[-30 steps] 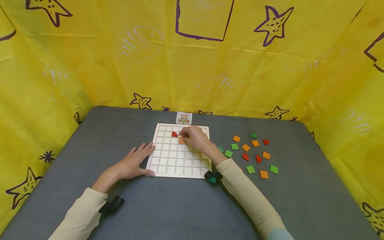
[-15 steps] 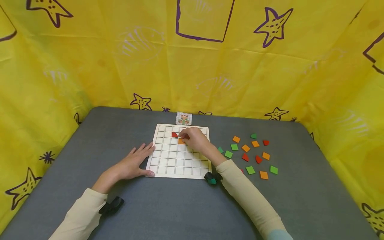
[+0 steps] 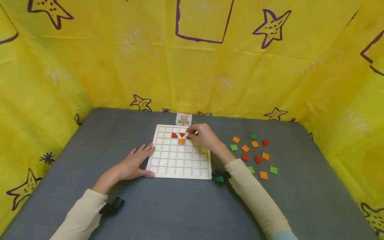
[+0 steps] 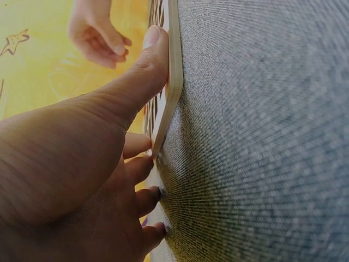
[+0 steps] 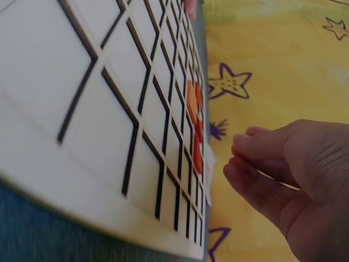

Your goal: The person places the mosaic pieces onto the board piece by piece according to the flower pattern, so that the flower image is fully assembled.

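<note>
A pale wooden grid board (image 3: 168, 163) lies on the grey table. My left hand (image 3: 132, 165) rests at its left side, fingers spread, thumb (image 4: 155, 41) on the rim in the left wrist view. Over the upper part of the board is my right hand (image 3: 204, 136), fingers bent and fingertips above a red piece (image 3: 188, 136) in the grid. The right wrist view shows this hand (image 5: 289, 180) off the board with nothing between thumb and fingers. Left of that piece lie a red triangle (image 3: 182, 135) and a red quarter-round piece (image 3: 174, 135), with an orange square (image 3: 181, 142) below the triangle.
A small pattern card (image 3: 183, 119) lies just behind the board. Loose pieces are scattered to the right, among them a green square (image 3: 273, 170), an orange square (image 3: 263, 175) and a red piece (image 3: 258, 160). A yellow patterned cloth (image 3: 180, 66) hangs behind the table.
My right hand has shifted right along the board, uncovering the red triangle and another red piece beside it. The forearm now covers some green pieces. My left hand stays put.
</note>
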Motion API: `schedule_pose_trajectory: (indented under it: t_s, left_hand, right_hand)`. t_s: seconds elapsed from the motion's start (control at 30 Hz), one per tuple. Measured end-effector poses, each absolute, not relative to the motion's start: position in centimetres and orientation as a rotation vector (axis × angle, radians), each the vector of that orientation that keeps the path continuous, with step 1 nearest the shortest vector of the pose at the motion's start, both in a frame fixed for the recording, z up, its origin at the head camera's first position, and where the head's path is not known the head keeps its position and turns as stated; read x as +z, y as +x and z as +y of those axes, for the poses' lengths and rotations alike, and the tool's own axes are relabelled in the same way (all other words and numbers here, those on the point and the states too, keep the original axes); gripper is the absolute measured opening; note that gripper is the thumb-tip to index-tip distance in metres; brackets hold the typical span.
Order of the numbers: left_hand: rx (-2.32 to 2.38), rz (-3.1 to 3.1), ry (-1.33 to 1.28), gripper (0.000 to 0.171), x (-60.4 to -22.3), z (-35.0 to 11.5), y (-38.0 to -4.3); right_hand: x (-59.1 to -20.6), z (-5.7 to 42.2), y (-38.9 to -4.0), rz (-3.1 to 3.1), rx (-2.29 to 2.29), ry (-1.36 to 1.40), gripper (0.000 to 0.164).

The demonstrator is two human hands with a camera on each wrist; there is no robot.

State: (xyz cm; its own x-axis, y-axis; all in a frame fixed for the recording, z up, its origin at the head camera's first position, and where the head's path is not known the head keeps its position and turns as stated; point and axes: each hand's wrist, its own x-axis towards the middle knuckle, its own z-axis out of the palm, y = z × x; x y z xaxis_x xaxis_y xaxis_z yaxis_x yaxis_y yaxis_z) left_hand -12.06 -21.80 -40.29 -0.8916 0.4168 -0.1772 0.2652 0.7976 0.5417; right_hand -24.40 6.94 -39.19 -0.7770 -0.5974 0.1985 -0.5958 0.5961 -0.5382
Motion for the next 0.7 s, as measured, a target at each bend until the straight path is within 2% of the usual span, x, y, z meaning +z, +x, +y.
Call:
schedule_pose_trajectory:
  t_s: [0.7]
  left_hand:
    - [0.751,2.703,0.530,0.103,-40.4,-21.8,-12.2]
  right_hand:
    - [-40.0,14.5,-25.6,2.860,-1.061,-0.964,0.017]
